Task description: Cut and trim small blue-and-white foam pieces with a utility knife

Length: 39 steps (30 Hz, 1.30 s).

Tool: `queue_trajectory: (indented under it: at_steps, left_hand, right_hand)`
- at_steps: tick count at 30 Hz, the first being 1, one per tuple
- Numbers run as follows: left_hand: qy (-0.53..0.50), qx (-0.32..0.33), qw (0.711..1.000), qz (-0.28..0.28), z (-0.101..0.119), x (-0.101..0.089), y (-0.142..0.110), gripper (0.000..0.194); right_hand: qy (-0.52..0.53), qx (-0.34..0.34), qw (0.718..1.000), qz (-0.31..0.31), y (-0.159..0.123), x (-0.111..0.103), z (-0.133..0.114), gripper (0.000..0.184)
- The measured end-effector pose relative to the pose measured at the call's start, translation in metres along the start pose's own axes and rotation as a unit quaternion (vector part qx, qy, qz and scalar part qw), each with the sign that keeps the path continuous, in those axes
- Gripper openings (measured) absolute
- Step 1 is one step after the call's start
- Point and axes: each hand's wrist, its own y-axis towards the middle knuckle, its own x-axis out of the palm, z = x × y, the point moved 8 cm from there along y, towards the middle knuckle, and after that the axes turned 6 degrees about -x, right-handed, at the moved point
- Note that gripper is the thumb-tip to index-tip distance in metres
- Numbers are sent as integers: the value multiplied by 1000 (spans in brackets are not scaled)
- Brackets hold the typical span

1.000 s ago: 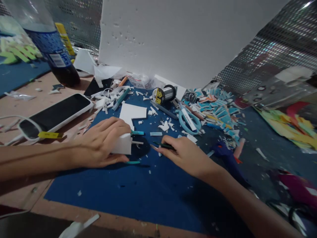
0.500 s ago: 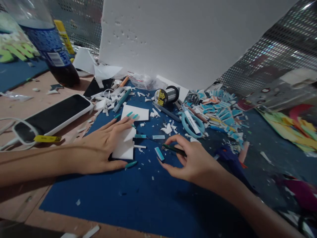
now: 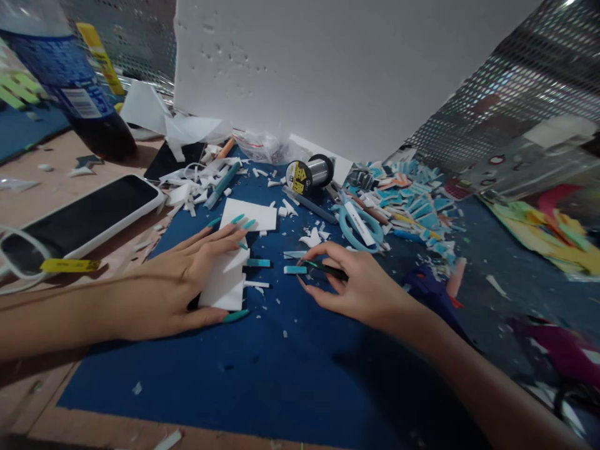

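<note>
My left hand (image 3: 187,281) lies flat with fingers apart on a white foam sheet (image 3: 225,284), holding it against the blue mat (image 3: 197,381). From the sheet's right edge stick out a small blue strip (image 3: 259,262) and a thin white strip (image 3: 257,284). My right hand (image 3: 356,281) pinches a slim dark pen-like tool (image 3: 330,269) that points left. At its tip lies a small blue-and-white strip (image 3: 295,270); a paler strip (image 3: 293,255) lies just behind. Another white foam piece (image 3: 253,214) sits beyond my left fingertips.
Farther back are a wire spool (image 3: 309,174), blue-handled scissors (image 3: 359,225) and heaps of blue and white offcuts (image 3: 417,194). A dark blue glue gun (image 3: 431,294) lies right. On the left are a phone (image 3: 89,219) and a cola bottle (image 3: 94,112). A white board (image 3: 328,75) stands behind.
The small blue-and-white strip has turned from slanted to nearly level and moved up and slightly left, beside the tool's tip. My left hand stays on the sheet; the whole view has shifted slightly.
</note>
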Motion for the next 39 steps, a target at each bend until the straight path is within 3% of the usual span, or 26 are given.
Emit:
queue_trajectory:
  at_steps: [12,19,22,27,34,36,39]
  left_hand:
    - [25,-3,1000,7,-1,-1,0,88]
    - [-2,-28,999,23,-2,-4,-2,66]
    - [-1,-26,999,19,-2,-4,0,71]
    - [20,1,1000,14,-4,-6,3,96]
    - [61,8,998,3,-6,-8,5,100]
    - [73,13,997,4,-8,-8,6,98]
    - [87,28,996,5,-11,-5,6,94]
  right_hand:
    - [-20,-3,1000,12,3,-3,4,27]
    - [-14,11,1000,-4,-2,-7,4,33]
    - [-11,11,1000,25,-5,-12,3,34]
    - [17,16,996,90,-8,-15,8,33]
    - [134,-9,990,46,-9,5,5,32]
    - [147,-8,986,80,-11,1,5,32]
    - [169,25,969,179,-15,-12,9,32]
